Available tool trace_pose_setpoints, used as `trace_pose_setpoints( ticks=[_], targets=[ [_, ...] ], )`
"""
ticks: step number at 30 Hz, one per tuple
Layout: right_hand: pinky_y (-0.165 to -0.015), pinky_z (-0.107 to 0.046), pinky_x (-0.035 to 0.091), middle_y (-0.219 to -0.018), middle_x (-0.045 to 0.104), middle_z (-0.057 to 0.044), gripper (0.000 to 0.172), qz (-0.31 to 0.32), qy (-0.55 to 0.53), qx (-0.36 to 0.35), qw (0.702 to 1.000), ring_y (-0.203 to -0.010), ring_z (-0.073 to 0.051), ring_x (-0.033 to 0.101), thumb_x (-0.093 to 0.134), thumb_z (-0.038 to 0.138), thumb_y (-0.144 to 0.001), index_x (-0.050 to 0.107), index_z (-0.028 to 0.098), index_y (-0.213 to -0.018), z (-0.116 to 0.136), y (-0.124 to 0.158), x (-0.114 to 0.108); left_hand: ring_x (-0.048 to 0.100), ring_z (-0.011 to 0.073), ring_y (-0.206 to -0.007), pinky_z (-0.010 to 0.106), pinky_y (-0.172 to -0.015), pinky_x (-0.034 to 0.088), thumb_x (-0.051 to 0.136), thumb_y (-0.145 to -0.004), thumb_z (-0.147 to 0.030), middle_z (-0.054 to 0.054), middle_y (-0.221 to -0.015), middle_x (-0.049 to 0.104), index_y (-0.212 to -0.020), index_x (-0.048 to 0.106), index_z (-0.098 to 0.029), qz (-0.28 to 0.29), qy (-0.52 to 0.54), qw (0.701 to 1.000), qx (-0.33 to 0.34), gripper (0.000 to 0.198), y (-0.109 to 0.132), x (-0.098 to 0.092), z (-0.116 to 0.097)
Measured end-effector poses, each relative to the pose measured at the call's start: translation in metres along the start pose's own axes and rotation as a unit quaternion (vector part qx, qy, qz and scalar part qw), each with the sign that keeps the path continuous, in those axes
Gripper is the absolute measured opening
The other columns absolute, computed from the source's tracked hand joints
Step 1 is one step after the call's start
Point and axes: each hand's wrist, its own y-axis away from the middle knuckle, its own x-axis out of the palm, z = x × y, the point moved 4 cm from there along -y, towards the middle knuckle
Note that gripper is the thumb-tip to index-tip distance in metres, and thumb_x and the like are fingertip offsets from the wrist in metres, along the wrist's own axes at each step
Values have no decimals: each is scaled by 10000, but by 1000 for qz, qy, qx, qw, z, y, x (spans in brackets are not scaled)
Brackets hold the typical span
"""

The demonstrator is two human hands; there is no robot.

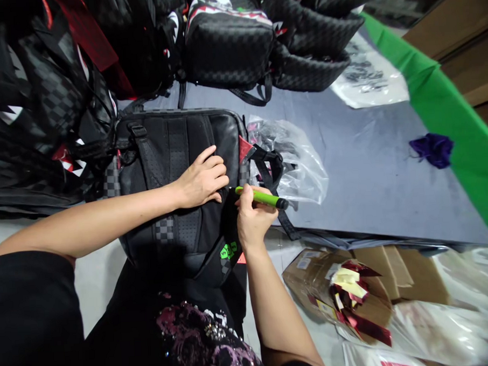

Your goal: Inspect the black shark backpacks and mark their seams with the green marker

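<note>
A black backpack [185,137] with checkered trim lies in front of me, its strap side facing up. My left hand [203,178] rests on it with the fingers stretched out flat. My right hand [255,215] grips a green pen-like tool [264,197] with a black end cap. Its thin tip points left at the backpack's right side, close to my left fingertips; whether it touches the fabric I cannot tell. Black straps [267,163] hang off the backpack's right edge beside a clear plastic bag [303,164].
More checkered backpacks [228,49] crowd the back and left of the grey table [361,183]. A purple cloth [432,150] lies at right near the green border [438,99]. On the floor at lower right stands an opened cardboard box [313,277] holding red and yellow scraps.
</note>
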Motion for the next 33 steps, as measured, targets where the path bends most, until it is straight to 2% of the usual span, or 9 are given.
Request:
trace_pose_setpoints(
  ticks=[6,12,20,26,28,30,33],
  targets=[
    [-631,-318,554,-688,686,-24,260,5,3,-3,1000,-590,-171,645,603,435,-904,627,197,-802,2,-1,-1,544,270,-1074,597,-1169,363,663,-884,-479,84,-995,674,-950,681,-174,-2,11,1000,-5,313,-3,-5,-1],
    [-662,-331,552,-723,703,-36,297,10,17,-1,1000,-640,-188,669,595,479,-915,637,198,-827,-3,-1,-1,550,275,-1070,599,-1158,368,693,-860,-460,80,-986,676,-940,681,-181,6,10,1000,-11,291,-3,-4,-2],
    [-660,-323,543,-725,703,-40,300,28,-11,7,1000,-639,-183,671,617,461,-913,652,172,-840,-5,-1,-1,560,271,-1056,573,-1154,369,721,-843,-462,80,-972,678,-935,679,-168,-7,12,1000,-6,310,-4,-6,-2],
    [-659,-333,553,-715,700,-37,296,25,-22,11,999,-633,-185,665,630,461,-894,663,173,-829,-7,-2,0,574,276,-1060,537,-1157,321,730,-831,-496,77,-984,691,-955,680,-165,8,-9,1000,-5,357,-5,-9,-3],
    [-649,-330,555,-699,694,-34,296,33,-28,15,999,-624,-184,662,638,459,-890,668,172,-823,-6,-2,-2,587,277,-1050,504,-1122,333,748,-813,-504,83,-989,702,-959,681,-160,34,-14,999,21,380,-12,-13,6],
    [-621,-325,554,-680,683,-25,305,41,-34,20,998,-600,-181,656,649,469,-889,672,170,-829,-7,0,-6,606,266,-1010,444,-1029,377,754,-795,-542,90,-983,720,-959,686,-163,94,-16,993,69,418,-22,-17,20],
    [-695,-354,592,-856,740,-64,313,45,-51,-5,998,-709,-204,711,646,460,-911,689,162,-993,-6,11,-14,630,260,-969,386,-922,381,773,-744,-613,99,-963,749,-947,696,-168,192,-42,977,84,495,-40,-29,46]
  ],
)
